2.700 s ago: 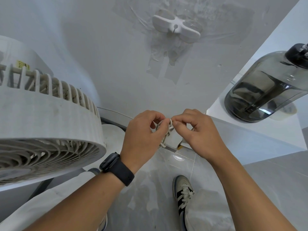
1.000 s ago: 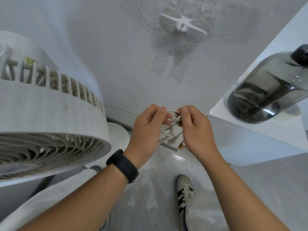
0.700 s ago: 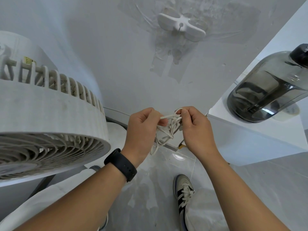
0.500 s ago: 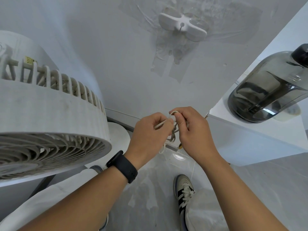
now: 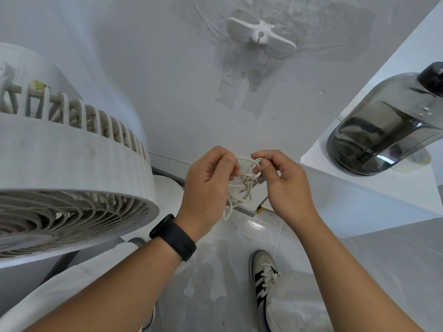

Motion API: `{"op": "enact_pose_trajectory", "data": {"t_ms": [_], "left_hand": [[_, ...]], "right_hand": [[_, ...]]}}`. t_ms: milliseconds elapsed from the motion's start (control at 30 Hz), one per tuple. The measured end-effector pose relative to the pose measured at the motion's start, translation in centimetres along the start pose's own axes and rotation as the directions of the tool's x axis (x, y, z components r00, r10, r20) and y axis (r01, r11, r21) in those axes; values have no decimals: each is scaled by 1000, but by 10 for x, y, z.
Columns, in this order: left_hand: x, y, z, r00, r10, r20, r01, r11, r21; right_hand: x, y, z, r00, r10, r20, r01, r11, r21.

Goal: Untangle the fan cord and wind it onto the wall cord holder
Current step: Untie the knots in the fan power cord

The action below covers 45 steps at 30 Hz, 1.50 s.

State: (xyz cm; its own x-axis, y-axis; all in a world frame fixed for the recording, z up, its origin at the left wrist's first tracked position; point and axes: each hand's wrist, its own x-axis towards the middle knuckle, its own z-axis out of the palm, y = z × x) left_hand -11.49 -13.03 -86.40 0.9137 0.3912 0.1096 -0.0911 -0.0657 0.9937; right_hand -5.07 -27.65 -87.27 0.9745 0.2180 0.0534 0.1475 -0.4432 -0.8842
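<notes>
While the white cord (image 5: 243, 185) hangs knotted between them, the left hand (image 5: 208, 185) and right hand (image 5: 285, 185) each pinch a loop of it, so untangling looks unfinished; next, probably, easing one strand out of the snarl, before any winding onto the bare wall cord holder (image 5: 261, 39) well above both hands

Bare wall separates the hands from the cord holder (image 5: 261, 40) above, leaving an open path upward. The fan (image 5: 72, 173) bounds the left side; the white ledge (image 5: 374, 188) carrying a smoky jug (image 5: 383, 130) bounds the right.
</notes>
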Motion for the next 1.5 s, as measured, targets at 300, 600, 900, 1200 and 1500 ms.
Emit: {"op": "enact_pose_trajectory", "data": {"t_ms": [300,600,900,1200,1500], "left_hand": [[-2,-10,1,993,-63,100,11,893,450],[-2,-14,1,988,48,145,-105,904,416],[-2,0,0,989,150,-5,-147,974,170],[1,-3,-2,995,28,99,-36,996,78],[0,-7,-1,973,-60,224,4,970,244]], "right_hand": [[-5,0,8,992,-121,26,124,972,-201],[-4,-4,5,997,-51,-52,51,999,-6],[9,13,-7,950,219,-222,-209,976,66],[2,-3,-2,974,215,-76,-205,972,115],[-2,-13,0,989,138,50,-147,907,395]]}}
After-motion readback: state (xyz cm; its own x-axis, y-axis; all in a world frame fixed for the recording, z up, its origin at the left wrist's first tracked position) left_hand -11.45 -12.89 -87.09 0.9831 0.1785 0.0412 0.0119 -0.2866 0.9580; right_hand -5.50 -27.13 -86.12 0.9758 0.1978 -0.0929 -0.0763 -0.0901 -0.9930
